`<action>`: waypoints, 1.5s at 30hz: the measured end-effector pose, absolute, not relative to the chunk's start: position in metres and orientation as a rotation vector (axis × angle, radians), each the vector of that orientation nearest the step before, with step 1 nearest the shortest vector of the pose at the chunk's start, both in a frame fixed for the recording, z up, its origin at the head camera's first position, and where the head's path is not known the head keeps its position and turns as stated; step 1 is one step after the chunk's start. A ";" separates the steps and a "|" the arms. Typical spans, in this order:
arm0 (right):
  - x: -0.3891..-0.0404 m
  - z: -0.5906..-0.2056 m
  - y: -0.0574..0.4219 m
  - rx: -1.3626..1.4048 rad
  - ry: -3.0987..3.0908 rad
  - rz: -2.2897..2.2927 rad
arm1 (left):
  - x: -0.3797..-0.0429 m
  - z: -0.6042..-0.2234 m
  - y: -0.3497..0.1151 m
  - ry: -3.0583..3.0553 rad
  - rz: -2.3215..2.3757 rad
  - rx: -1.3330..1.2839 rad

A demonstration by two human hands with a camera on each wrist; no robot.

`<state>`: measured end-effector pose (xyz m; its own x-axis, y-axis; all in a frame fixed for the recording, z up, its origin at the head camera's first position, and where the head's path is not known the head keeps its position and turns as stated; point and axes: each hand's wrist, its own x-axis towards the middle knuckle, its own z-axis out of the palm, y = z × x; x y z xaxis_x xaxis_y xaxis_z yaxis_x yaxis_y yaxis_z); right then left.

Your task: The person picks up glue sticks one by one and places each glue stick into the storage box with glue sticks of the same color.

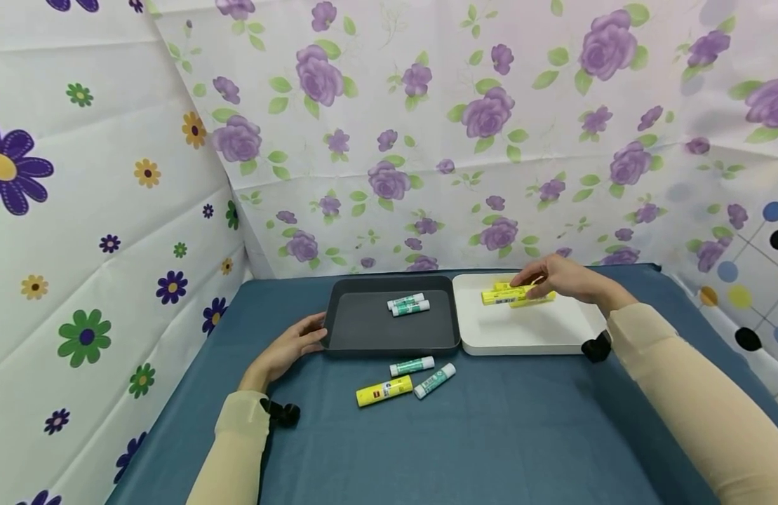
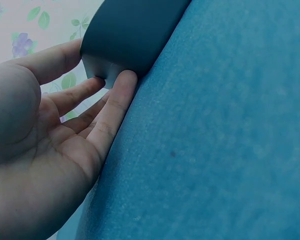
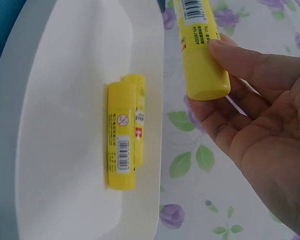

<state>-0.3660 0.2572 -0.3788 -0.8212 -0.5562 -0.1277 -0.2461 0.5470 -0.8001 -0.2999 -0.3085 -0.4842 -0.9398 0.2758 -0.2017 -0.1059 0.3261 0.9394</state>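
My right hand (image 1: 555, 275) holds a yellow glue stick (image 3: 204, 60) between thumb and fingers, over the white tray (image 1: 490, 337). Two more yellow glue sticks (image 3: 121, 150) lie side by side in that tray, near its far wall. On the left, my left hand (image 1: 295, 341) rests against the near left corner of the dark grey tray (image 1: 357, 330). Its fingertips (image 2: 124, 82) touch the tray's outer wall, low by the cloth. Inside the dark tray are two green-and-white glue sticks (image 1: 410, 308), lying together.
In front of the trays, on the blue cloth (image 1: 464, 449), lie another yellow glue stick (image 1: 384, 391) and two green-and-white glue sticks (image 1: 435, 381). The trays stand edge to edge. A flowered curtain (image 1: 389, 140) hangs right behind them.
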 end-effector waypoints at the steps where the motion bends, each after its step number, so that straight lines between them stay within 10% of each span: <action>1: -0.368 -0.379 0.257 -0.659 2.424 -1.151 | -0.300 -0.484 -0.308 2.272 1.648 0.149; 45: -0.392 -0.416 0.240 -0.812 2.555 -0.695 | -0.299 -0.486 -0.310 2.257 1.668 0.161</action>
